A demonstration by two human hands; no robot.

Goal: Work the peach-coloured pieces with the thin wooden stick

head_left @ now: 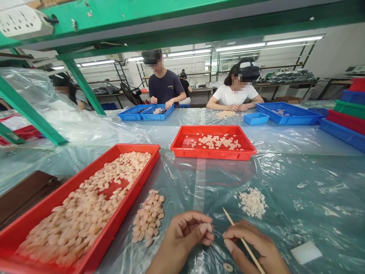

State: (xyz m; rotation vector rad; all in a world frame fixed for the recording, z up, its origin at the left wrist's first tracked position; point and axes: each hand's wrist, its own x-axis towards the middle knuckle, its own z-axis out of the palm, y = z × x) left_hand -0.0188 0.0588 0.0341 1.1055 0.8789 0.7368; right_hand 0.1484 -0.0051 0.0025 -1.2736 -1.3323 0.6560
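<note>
Pinching small pale piece point(209, 227), left hand point(185, 232) grip closed on it; right hand point(251, 243) grip closed on stick point(242, 239) just beside. Loose pile point(148, 217) left of grip; red tray point(114, 220) beyond; white chips point(252, 203) ahead on worktop point(313, 190).

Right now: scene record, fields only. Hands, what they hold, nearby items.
left hand: left hand, fingertips pinching a small pale piece
right hand: right hand, holding a thin wooden stick
beside left hand: loose pile of pale pieces on the plastic sheet
left: long red tray full of such pieces
ahead: small white scraps; second red tray
far side: people seated at blue trays
</note>
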